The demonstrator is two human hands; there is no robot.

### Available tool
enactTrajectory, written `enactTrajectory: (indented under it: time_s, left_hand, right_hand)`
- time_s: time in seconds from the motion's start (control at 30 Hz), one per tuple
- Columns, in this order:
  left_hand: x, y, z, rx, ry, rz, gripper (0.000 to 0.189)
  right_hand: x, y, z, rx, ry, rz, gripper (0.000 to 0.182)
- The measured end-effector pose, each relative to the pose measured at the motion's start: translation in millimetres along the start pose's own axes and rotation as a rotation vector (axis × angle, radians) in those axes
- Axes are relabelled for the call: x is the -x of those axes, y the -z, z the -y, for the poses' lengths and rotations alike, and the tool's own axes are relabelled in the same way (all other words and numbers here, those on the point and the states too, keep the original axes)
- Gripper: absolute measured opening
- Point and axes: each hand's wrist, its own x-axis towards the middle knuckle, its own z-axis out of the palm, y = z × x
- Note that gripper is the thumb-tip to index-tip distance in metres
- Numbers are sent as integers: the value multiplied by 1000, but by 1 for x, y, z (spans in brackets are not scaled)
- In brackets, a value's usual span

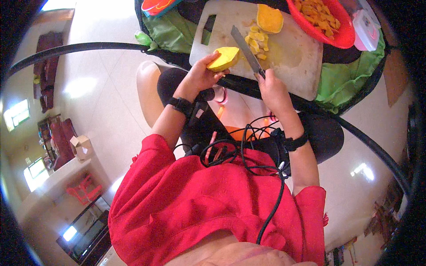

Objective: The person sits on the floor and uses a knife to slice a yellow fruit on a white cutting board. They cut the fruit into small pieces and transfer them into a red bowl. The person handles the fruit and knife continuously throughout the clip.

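Note:
My left hand grips a thick piece of yellow-fleshed produce, possibly pumpkin, at the near left of a pale plastic cutting board. In my right hand is the handle of a kitchen knife. The blade points up and left over the board, apart from the held piece. Small cut yellow pieces lie in a heap just right of the blade. Behind them sits a larger orange-yellow chunk.
A red plastic bowl with orange-brown pieces stands at the back right, beside a lidded clear container. Green fabric surrounds the board. A red-and-blue dish sits far left. Black cable lies in loops over my lap.

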Motion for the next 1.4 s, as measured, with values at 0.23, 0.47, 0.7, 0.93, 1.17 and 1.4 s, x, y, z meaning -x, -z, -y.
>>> enactTrajectory:
  time_s: [0.23, 0.47, 0.7, 0.93, 1.17, 1.4]
  left_hand:
    - [-21, -6, 21, -773, -845, -388, 37]
    - [-7, -27, 29, -1838, -1007, -414, 59]
    - [-6, -7, 50, -1756, -872, -559, 74]
    - [3, -19, 41, -1585, -718, -652, 67]
    - [-2, -20, 47, -1769, -722, -750, 64]
    - [0, -33, 41, -1826, -592, -736, 58]
  right_hand:
    - [0, -5, -10, 37, 51, -19, 30]
    - [0, -3, -11, 98, 25, -12, 30]
    - [-1, -11, -16, 124, 79, -55, 29]
    - [8, 2, 3, 80, 24, -38, 30]
    - [11, 9, 17, 71, 12, 53, 30]
    - [6, 15, 19, 116, 39, 104, 34]
